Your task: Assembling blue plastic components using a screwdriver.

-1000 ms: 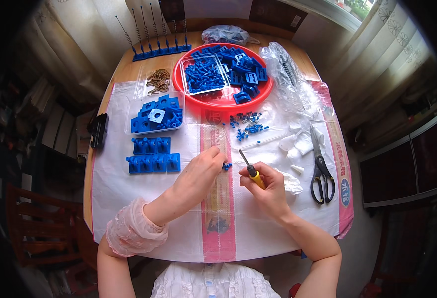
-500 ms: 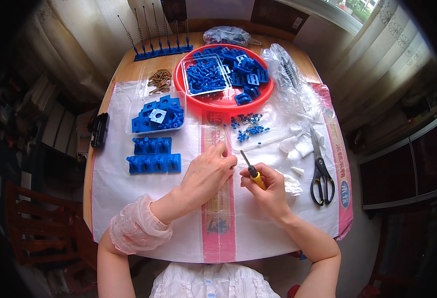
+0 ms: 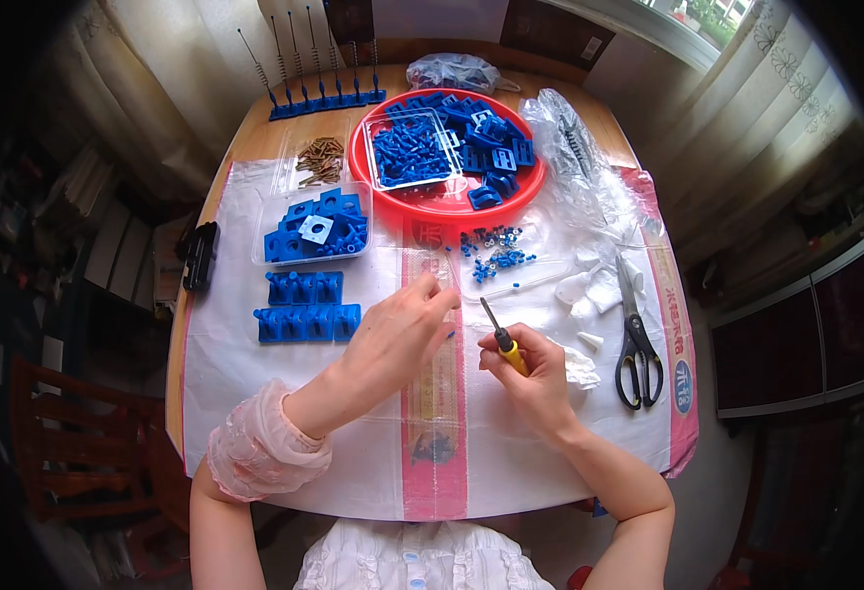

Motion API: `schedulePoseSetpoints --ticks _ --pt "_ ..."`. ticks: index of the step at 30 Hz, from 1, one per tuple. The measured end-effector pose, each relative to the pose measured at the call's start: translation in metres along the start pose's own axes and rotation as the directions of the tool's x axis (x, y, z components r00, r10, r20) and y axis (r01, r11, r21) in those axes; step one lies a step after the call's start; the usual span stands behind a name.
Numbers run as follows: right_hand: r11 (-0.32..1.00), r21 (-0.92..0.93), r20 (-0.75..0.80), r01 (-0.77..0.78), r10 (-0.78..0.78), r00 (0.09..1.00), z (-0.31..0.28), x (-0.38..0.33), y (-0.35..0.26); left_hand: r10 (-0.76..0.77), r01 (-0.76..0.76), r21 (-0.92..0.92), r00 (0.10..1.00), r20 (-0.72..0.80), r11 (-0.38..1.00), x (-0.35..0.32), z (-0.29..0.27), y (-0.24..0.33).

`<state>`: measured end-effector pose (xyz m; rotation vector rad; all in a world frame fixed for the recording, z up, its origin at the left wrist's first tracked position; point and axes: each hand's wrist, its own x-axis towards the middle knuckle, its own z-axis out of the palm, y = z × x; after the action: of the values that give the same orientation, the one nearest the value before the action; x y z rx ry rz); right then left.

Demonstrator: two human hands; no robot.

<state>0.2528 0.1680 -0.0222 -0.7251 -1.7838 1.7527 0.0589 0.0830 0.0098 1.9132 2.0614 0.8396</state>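
My right hand (image 3: 535,379) is closed round a screwdriver (image 3: 514,356) with a yellow and black handle, its dark shaft tilted up to the left. My left hand (image 3: 398,329) hovers left of the screwdriver tip, fingers curled together. A speck of blue shows by its fingertips, but what they hold is mostly hidden. Beyond both hands, small blue and silvery pieces (image 3: 496,258) lie scattered on a clear plastic lid (image 3: 540,277). Left of my left hand stand two short rows of assembled blue parts (image 3: 306,323) on the white sheet.
A red round tray (image 3: 422,209) holds blue parts and a clear box of small blue pieces. Nearer left is a tub (image 3: 273,258) of blue blocks, with brass-coloured screws (image 3: 322,157) behind. Black scissors (image 3: 638,359) and crumpled white paper (image 3: 579,369) lie right. Spring-topped rods (image 3: 329,101) stand far left.
My left hand has shifted a little left, away from the screwdriver tip, and a blue speck now shows by its fingers. My right hand keeps its grip almost unmoved.
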Motion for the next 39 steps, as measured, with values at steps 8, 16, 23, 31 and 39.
schedulePoseSetpoints --ticks 8,16,23,31,39 --pt "1.000 0.003 -0.004 0.000 0.000 1.000 -0.001 0.000 -0.002 0.001 -0.003 -0.011 0.991 -0.137 1.000 0.001 -0.040 0.004" --pt "1.000 0.018 -0.015 0.018 -0.017 1.000 0.001 0.001 0.001 0.020 -0.016 0.017 0.956 -0.292 1.000 -0.018 -0.073 0.004" --pt "0.999 0.026 -0.024 0.025 -0.025 0.999 0.001 0.001 0.002 0.065 -0.464 -0.254 0.569 -0.820 0.849 -0.035 -0.120 0.018" --pt "0.999 0.007 -0.005 0.031 -0.031 0.999 0.005 0.001 0.003 0.255 -0.344 -0.914 0.883 -0.393 -0.216 -0.066 -0.160 0.095" --pt "0.999 0.026 -0.003 0.037 -0.037 0.999 0.005 0.001 0.001 0.376 -0.283 -0.835 0.792 -0.481 -0.472 -0.111 -0.175 0.106"
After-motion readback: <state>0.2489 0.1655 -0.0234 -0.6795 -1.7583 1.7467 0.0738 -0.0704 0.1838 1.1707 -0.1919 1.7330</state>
